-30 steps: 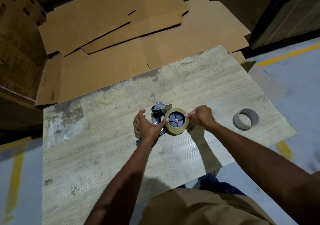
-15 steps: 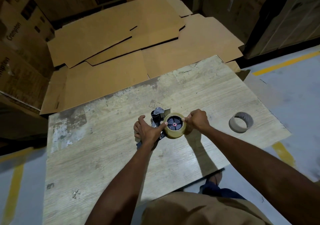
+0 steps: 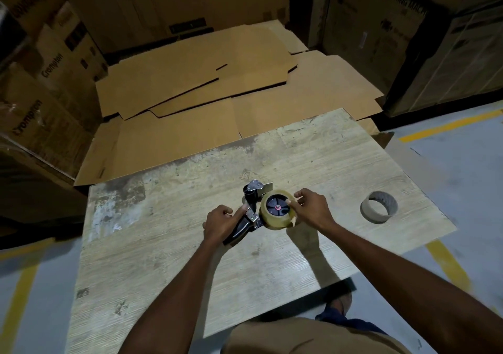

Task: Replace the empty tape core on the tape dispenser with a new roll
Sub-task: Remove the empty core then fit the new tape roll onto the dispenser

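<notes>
The roll (image 3: 275, 217) sits on the dispenser (image 3: 255, 190), its hole filled by the dark hub (image 3: 277, 207), so it looks seated or nearly so. The dispenser lies on its side near the middle of the surface (image 3: 163, 258), its metal front end pointing away from the person. The right hand (image 3: 311, 209) pinches the roll's right rim with thumb and fingertips. A small tab seems to stick out low on that side; whether it is the free end I cannot tell. The left hand (image 3: 220, 221) is wrapped round the black handle, index finger laid forward along the metal frame, steadying the tool.

Judging by this, the swap itself is done: the core (image 3: 378, 211) stands on the surface well to the right, apart from both hands. The step in hand looks like pressing the roll fully home or finding the tape's end. Next, the end would need peeling up and leading forward under the roller to the blade, with the left hand bracing the tool so it does not slide. Thin clear tape can be hard to pick and may stick back on itself.

Flat cardboard (image 3: 204, 95) lies on the floor beyond the surface, with stacked boxes (image 3: 40, 81) behind. Nothing lies between the hands and the dispenser's front
</notes>
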`<state>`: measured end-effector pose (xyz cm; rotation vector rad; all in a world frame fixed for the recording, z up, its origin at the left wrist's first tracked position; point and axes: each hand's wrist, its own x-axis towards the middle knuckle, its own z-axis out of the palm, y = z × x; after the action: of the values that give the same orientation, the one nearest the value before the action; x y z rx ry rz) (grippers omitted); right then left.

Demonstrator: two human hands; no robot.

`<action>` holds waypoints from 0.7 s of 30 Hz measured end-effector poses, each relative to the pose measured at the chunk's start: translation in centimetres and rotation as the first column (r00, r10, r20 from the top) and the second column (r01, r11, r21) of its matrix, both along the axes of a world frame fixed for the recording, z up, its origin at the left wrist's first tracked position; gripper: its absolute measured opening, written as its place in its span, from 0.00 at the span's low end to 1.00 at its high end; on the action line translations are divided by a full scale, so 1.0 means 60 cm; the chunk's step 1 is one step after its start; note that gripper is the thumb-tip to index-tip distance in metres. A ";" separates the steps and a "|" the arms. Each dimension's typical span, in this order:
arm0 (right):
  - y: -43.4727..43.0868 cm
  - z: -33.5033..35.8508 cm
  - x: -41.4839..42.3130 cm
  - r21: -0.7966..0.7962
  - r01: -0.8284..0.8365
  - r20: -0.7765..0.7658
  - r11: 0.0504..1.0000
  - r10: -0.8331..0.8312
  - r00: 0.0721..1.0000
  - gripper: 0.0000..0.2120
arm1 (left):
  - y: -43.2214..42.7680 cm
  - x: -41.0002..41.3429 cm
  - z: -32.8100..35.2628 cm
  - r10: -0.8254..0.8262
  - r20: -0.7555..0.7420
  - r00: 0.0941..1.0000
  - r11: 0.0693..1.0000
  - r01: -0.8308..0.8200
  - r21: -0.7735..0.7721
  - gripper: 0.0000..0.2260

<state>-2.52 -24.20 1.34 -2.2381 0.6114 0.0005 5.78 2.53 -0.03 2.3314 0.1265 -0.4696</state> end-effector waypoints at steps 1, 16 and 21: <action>0.002 0.004 0.001 -0.011 -0.033 0.009 0.999 0.033 0.999 0.24 | 0.006 0.001 -0.003 -0.013 0.001 1.000 1.000 0.013 -0.003 0.33; 0.013 0.002 0.000 -0.093 -0.187 0.019 0.978 0.189 0.982 0.33 | 0.023 -0.003 0.026 -0.245 -0.241 0.939 0.957 0.193 -0.218 0.17; 0.000 0.024 -0.011 -0.032 -0.052 0.156 0.998 0.056 0.986 0.26 | 0.001 -0.011 0.078 -0.331 -0.288 0.899 0.902 0.210 -0.378 0.19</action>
<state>-3.21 -24.21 2.77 -2.2548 0.4677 -0.1561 5.09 2.58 4.62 1.9138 -0.1151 -0.9673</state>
